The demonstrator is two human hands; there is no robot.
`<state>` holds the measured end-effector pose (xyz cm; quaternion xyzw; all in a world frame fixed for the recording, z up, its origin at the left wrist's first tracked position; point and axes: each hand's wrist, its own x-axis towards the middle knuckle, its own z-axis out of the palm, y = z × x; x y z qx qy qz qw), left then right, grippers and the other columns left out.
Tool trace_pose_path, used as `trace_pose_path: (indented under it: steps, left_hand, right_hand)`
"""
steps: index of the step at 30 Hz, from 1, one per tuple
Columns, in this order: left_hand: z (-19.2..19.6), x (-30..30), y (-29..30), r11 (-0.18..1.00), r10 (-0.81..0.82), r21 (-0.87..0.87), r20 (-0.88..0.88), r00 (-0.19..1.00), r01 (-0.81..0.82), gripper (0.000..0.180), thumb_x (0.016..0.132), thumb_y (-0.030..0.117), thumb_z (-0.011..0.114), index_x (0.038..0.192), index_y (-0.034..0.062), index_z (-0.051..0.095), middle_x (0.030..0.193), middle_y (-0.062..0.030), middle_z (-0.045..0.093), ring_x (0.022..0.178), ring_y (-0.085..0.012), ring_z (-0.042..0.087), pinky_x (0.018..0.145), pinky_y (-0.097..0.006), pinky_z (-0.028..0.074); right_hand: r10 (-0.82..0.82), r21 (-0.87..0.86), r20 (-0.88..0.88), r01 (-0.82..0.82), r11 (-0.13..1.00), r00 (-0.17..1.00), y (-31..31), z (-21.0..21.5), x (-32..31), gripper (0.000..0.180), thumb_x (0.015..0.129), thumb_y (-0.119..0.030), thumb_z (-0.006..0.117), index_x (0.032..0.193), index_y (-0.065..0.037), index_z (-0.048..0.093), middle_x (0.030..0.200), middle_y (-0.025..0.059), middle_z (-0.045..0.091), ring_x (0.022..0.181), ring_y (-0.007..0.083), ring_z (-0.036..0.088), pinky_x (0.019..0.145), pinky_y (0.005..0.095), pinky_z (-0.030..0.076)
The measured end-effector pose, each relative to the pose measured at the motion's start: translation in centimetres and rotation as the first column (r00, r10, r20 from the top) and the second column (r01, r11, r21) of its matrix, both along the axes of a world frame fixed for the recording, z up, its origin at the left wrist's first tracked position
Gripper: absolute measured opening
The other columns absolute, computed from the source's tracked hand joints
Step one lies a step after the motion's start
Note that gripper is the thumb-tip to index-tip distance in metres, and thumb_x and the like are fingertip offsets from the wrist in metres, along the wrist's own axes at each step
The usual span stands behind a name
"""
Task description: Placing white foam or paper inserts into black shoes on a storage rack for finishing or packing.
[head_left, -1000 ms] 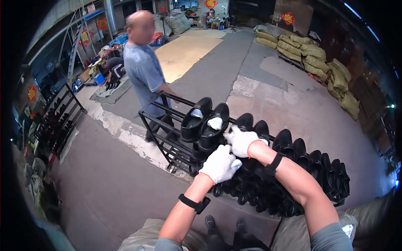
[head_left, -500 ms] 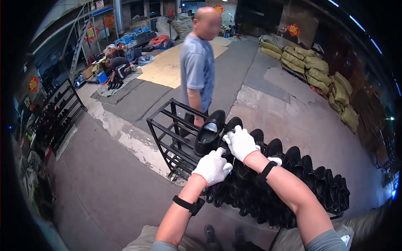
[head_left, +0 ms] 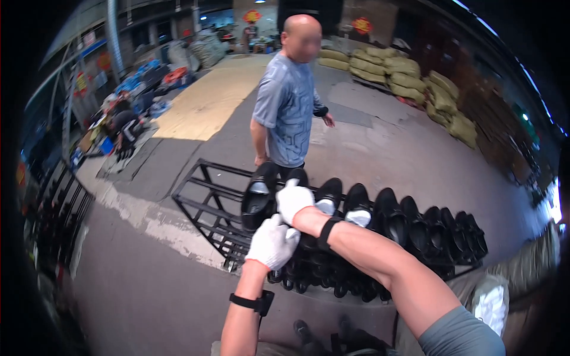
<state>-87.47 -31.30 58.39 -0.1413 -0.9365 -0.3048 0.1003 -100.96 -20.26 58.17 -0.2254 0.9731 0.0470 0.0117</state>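
Observation:
A row of black leather shoes stands along the top of a black metal rack [head_left: 205, 190]. Both my hands wear white knit gloves and work at the second shoe [head_left: 298, 176] from the left, whose toe shows past my fingers. My left hand [head_left: 273, 242] is closed at its heel end. Over its opening lies my right hand [head_left: 295, 202], fingers bent down; what they pinch is hidden. Beside them, the leftmost shoe [head_left: 258, 199] has pale stuffing inside. White stuffing also shows in the third shoe [head_left: 328, 199] and the fourth shoe [head_left: 357, 204].
Behind the rack stands a person in a grey-blue shirt [head_left: 289, 113]. Another person [head_left: 124, 127] bends low at the far left. Yellowish sacks [head_left: 407, 80] are piled at the back right. A second shoe rack [head_left: 59, 207] stands at left; a bag with white contents [head_left: 491, 302] is near my right arm.
My view has turned right, so the rack and hands sit further left. The standing person has turned and swung one arm out. My hands remain at the same shoe.

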Motion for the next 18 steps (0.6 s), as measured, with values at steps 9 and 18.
trace_pose_path:
  steps: [9,18]
  left_hand:
    - [4.6,2.0,2.0,0.993,-0.053,-0.103,-0.029,0.998,0.049,0.033,0.093,0.029,0.077,0.087,-0.004,0.075,0.139,-0.0277,0.067,0.11,-0.0438,0.073,0.096,-0.049,0.059]
    - [2.2,5.8,24.2,0.828,-0.558,0.032,-0.052,0.828,0.56,0.034,0.099,0.031,0.076,0.085,-0.0001,0.076,0.145,-0.0286,0.063,0.106,-0.0398,0.074,0.093,-0.049,0.061]
  right_hand:
    - [0.228,-0.712,-0.218,-0.314,0.628,0.949,18.5,14.2,8.8,0.038,0.092,-0.026,0.071,0.122,-0.004,0.077,0.113,0.0177,0.08,0.103,0.0353,0.079,0.094,0.0413,0.063]
    - [-0.043,-0.368,-0.05,0.022,0.929,0.998,34.6,12.2,16.7,0.047,0.085,-0.015,0.072,0.132,-0.009,0.076,0.139,0.0194,0.068,0.114,0.0416,0.074,0.1,0.048,0.061]
